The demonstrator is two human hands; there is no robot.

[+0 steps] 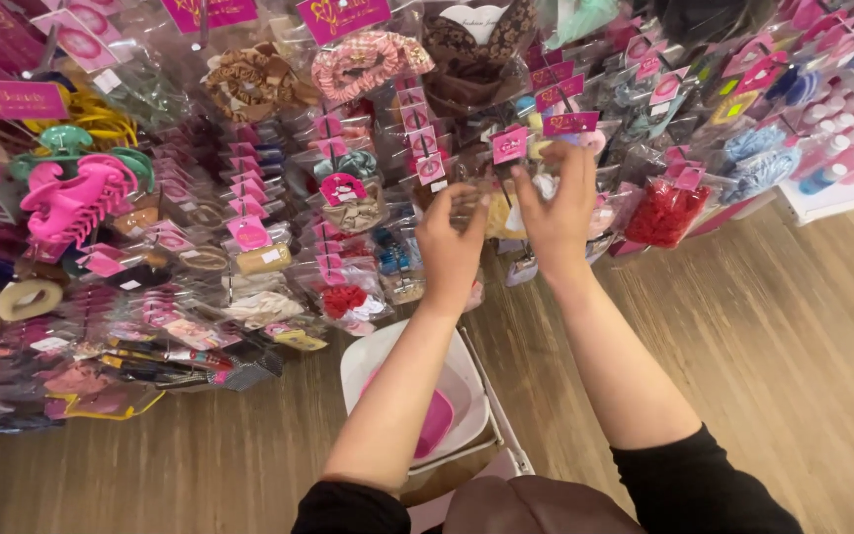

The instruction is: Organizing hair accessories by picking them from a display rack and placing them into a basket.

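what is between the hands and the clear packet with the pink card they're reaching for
Nothing visible: the left hand and right hand already touch the clear plastic packet with a pink header card hanging on the display rack.

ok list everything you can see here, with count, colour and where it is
clear packet: one, see-through with a pink header card, held up between both hands at the rack
hanging packets: too many to count, clear bags with pink cards, filling the display across the top
claw clips: several, pink and teal, upper left
scrunchies: a few, brown print and pink check, top centre
red bagged pieces: one bag, red, right of the hands
white tub: one, white with a pink item inside, below the arms
wooden floor: brown planks, right and bottom
left hand: one, on the packet's left side
right hand: one, on the packet's right side
sleeves: two, black, bottom edge
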